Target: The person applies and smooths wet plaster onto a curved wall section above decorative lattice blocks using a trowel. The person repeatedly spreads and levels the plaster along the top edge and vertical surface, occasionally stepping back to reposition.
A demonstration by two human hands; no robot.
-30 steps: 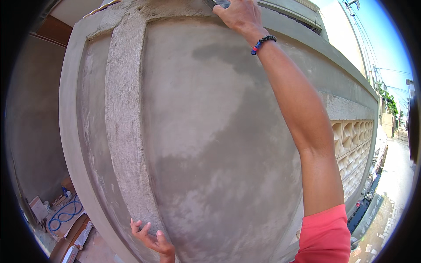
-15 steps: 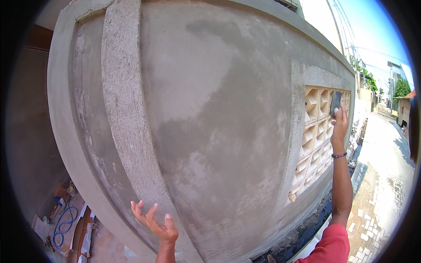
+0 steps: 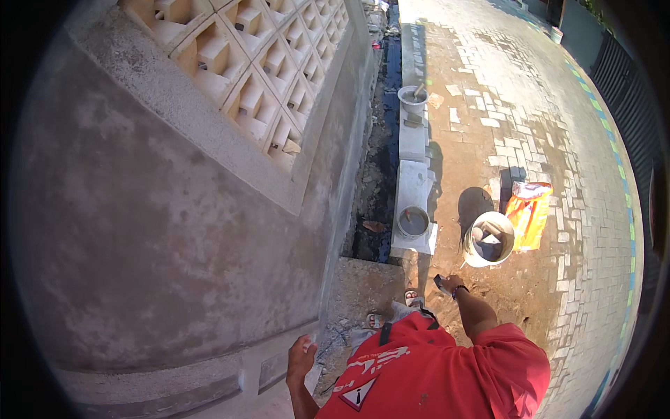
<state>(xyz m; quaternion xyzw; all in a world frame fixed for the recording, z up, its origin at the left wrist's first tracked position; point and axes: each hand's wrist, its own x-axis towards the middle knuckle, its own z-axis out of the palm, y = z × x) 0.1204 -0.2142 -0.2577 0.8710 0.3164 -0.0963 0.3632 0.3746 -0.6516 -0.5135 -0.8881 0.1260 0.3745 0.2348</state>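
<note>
Low on the right, my right hand [image 3: 452, 282] grips a dark flat rectangular block [image 3: 440, 283], held over bare soil. A cream bucket [image 3: 473, 257] with several items inside stands just beyond it. My left hand [image 3: 301, 357] is lower left, beside the foot of the grey plastered wall [image 3: 174, 244]. Its fingers are curled in, and nothing shows in them. Darker and paler patches mottle the plaster. Cream ventilation blocks [image 3: 269, 64] fill a framed opening higher in the wall.
A dark drain channel [image 3: 380, 181] runs along the wall. Pale slabs [image 3: 413, 178] beside it carry a round tub [image 3: 413, 222] and a white bucket [image 3: 413, 106] with a handle sticking out. An orange sack [image 3: 528, 222] lies by the cream bucket. Brick paving [image 3: 579, 209] stretches along the right.
The view has swung down and right, onto the ground and my feet. My right hand has dropped from the ventilation blocks, still gripping the dark block. My left hand's spread fingers have curled in.
</note>
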